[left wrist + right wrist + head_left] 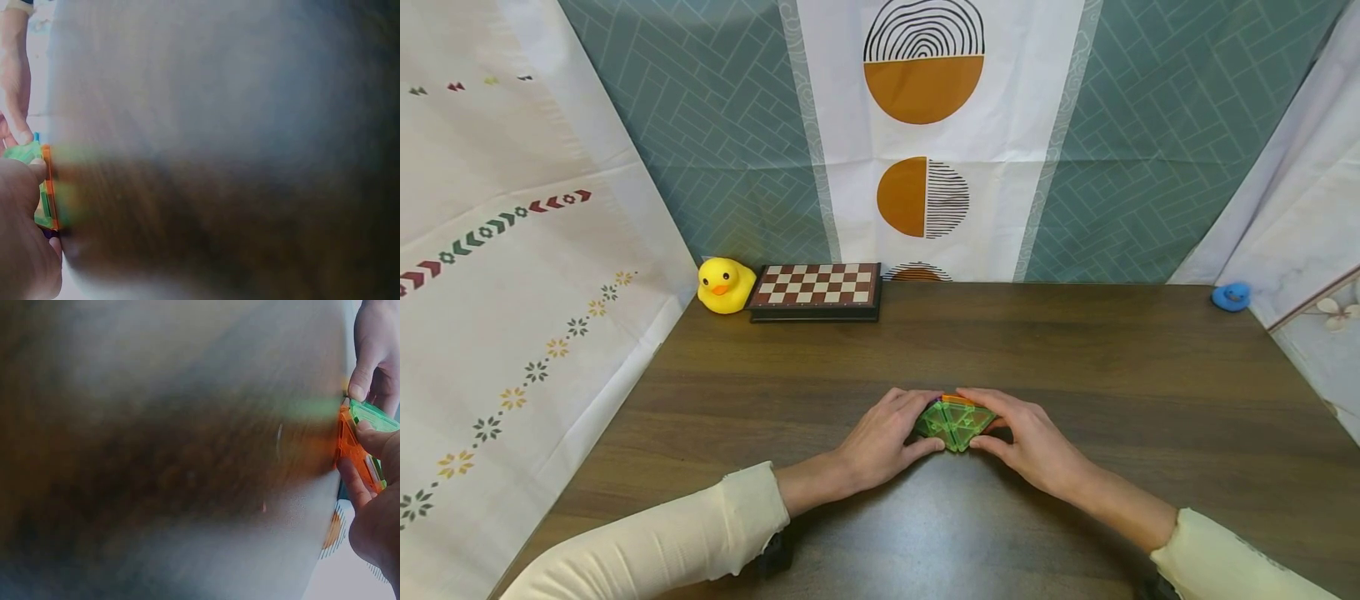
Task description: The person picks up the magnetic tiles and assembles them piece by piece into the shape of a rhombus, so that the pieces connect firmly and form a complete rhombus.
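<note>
Green and orange tiles, joined in a low faceted shape, sit mid-table, pinched between left hand and right hand, fingers and thumbs curled round both ends. Risk as I read it: uneven squeeze could pop the seams and collapse the shape. Dark wood table; duck and chessboard at back; patterned cloth walls.

A small pyramid of translucent green triangular tiles, orange-edged at the back, sits on the surface near the middle of its front edge.
</note>
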Action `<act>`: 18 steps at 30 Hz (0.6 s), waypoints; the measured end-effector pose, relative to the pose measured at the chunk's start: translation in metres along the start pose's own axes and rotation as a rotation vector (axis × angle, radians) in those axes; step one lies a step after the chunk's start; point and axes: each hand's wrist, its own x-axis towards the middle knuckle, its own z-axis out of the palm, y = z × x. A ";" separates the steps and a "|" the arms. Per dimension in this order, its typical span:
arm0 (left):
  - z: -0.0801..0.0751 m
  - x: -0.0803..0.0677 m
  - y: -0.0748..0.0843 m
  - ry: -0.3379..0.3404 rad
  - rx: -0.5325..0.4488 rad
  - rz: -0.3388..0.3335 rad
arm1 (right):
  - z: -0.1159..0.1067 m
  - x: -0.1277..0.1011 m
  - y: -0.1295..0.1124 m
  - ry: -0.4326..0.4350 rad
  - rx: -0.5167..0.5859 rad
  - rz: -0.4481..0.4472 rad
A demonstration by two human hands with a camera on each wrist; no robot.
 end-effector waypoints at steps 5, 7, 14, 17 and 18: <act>0.000 0.000 0.001 -0.002 0.001 -0.003 | 0.000 0.000 0.000 0.002 -0.012 0.002; 0.000 0.000 0.001 -0.004 0.002 -0.004 | 0.000 0.000 0.000 0.003 -0.019 0.004; -0.003 -0.001 -0.001 -0.022 -0.029 -0.016 | -0.002 0.000 0.000 -0.008 -0.013 0.047; -0.007 -0.002 -0.005 -0.025 -0.043 -0.008 | -0.008 -0.002 0.002 -0.017 0.018 0.082; -0.009 -0.003 -0.007 -0.022 -0.044 -0.002 | -0.010 -0.003 0.003 -0.018 0.023 0.094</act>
